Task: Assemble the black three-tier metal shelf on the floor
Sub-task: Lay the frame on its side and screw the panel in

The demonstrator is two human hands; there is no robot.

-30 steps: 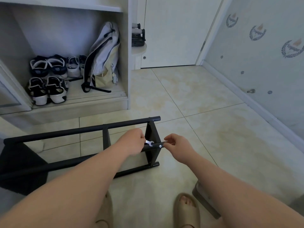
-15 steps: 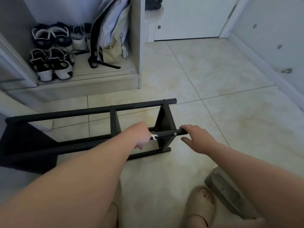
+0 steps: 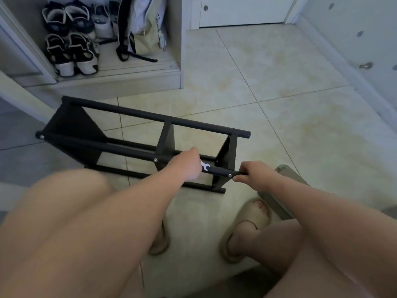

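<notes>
Black shelf [image 3: 150, 117]: on its side, mid-frame.
Left hand [image 3: 189, 166]: fingers curled round wrench [image 3: 205, 166], against near rail [image 3: 129, 152].
Right hand [image 3: 255, 175]: fingers gripping the near rail's end.

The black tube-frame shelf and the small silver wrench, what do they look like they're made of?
The black tube-frame shelf looks like metal tubing with a matte black painted or powder-coated finish: round bars, dull flat panels, silver screw heads at the joints. The small silver wrench is probably thin stamped steel with a bright plated finish. It looks flat and pale against the bar, and is mostly hidden in the left hand.
</notes>
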